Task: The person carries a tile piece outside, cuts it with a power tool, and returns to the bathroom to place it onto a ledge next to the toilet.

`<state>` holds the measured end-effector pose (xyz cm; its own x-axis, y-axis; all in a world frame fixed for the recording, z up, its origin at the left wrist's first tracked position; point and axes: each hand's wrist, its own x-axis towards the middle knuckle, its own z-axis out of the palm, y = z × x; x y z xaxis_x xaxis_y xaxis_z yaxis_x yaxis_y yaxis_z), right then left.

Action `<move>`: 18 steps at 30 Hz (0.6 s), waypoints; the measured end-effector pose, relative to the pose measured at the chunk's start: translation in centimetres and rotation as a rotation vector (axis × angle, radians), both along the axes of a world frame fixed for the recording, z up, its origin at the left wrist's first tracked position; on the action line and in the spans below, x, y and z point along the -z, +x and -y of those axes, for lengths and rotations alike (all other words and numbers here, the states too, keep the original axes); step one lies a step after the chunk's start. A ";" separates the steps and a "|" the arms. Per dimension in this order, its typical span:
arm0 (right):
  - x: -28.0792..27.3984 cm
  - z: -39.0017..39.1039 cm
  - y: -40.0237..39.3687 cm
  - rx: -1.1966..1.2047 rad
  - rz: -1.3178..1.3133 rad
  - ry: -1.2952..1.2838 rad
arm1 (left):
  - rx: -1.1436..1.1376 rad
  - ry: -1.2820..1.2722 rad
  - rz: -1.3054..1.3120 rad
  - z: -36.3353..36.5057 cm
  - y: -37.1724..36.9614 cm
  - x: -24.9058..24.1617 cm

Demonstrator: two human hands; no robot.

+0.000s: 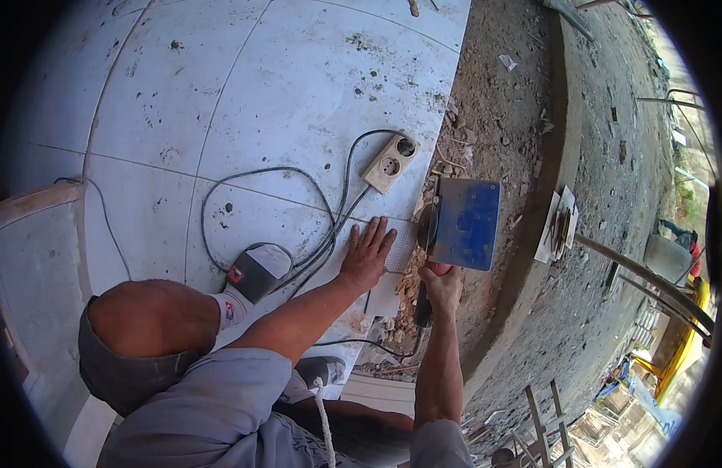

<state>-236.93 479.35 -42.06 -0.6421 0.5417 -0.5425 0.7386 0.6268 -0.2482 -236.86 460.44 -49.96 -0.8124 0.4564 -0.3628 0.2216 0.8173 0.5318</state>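
Observation:
My left hand (366, 253) lies flat with fingers spread, pressing on a small tile piece (402, 243) with a textured grey face at the floor's edge. My right hand (440, 287) is wrapped around the reddish handle of a hand-held tile cutter (466, 225) with a scuffed blue base plate. The cutter's round blade (430, 225) sits right beside the tile piece; whether it touches is not clear. Another pale tile piece (383, 300) lies just below my left hand.
A two-socket power strip (390, 161) with looping black cable (287, 170) rests on the dirty white tile floor (283, 86). Rubble (493, 101) and a concrete kerb (560, 117) run along the right. Tile scraps (560, 222) lie on the kerb. My shod foot (260, 269) is near the cable.

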 end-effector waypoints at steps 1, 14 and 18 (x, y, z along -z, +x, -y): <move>-0.1 0.1 -0.1 0.001 0.002 0.001 | 0.001 0.001 0.002 0.0 0.0 0.0; -0.4 0.0 0.8 -0.028 0.015 0.013 | -0.011 0.013 -0.049 -0.1 0.3 0.4; -0.4 0.1 1.0 0.008 0.034 -0.013 | -0.022 0.019 -0.084 -0.2 0.4 0.6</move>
<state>-235.91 479.25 -41.66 -0.6190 0.5393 -0.5710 0.7516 0.6177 -0.2315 -236.45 460.59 -50.61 -0.8497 0.4441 -0.2843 0.2481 0.8124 0.5277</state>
